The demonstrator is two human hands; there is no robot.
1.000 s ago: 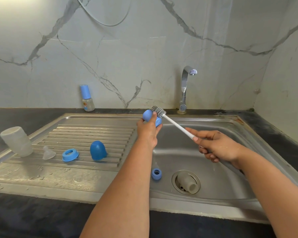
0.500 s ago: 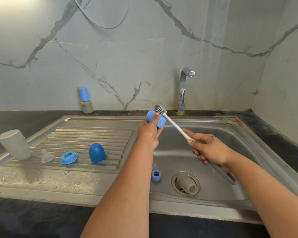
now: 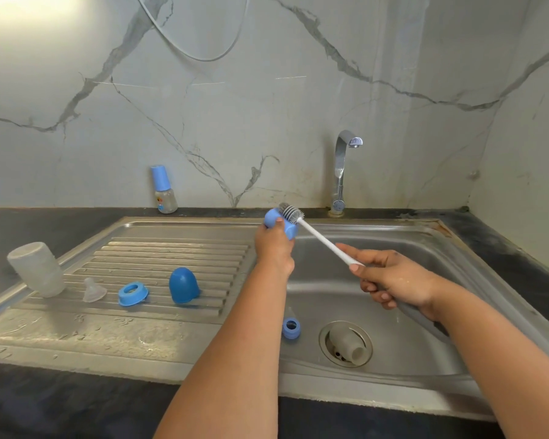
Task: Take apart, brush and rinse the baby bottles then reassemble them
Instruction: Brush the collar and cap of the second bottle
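Both hands are up over the back of the sink, and there is only the 1 view, from the head. Her left hand (image 3: 274,245) grips a small blue cap (image 3: 279,224), fingers curled round it, holding it just above the back rim of the sink (image 3: 377,223). Her right hand (image 3: 393,282) is wrapped round the white handle of the bottle brush (image 3: 322,239), forefinger laid along it.

What matters for the next stroke is the line of that brush. Its long axis runs from the right hand, lower right, up and to the left, so the grey bristle head (image 3: 291,213) sits against the top of the cap. The cap lies up and left of the right hand and directly in the left; the bristles touch it, though whether they are inside its opening I cannot tell. My guess is that she scrubs along that same diagonal.

On the drainboard, well to the left, 4 loose parts lie apart from each other: a clear bottle body (image 3: 37,269) on its side, a clear teat (image 3: 93,290), a blue ring (image 3: 133,293) and a blue dome cap (image 3: 183,285). In the basin a second blue ring (image 3: 290,327) lies beside a clear bottle (image 3: 349,343) resting on the drain. A small assembled bottle (image 3: 164,190) stands at the wall.

It carries a coloured print, too small to read. No other writing shows.
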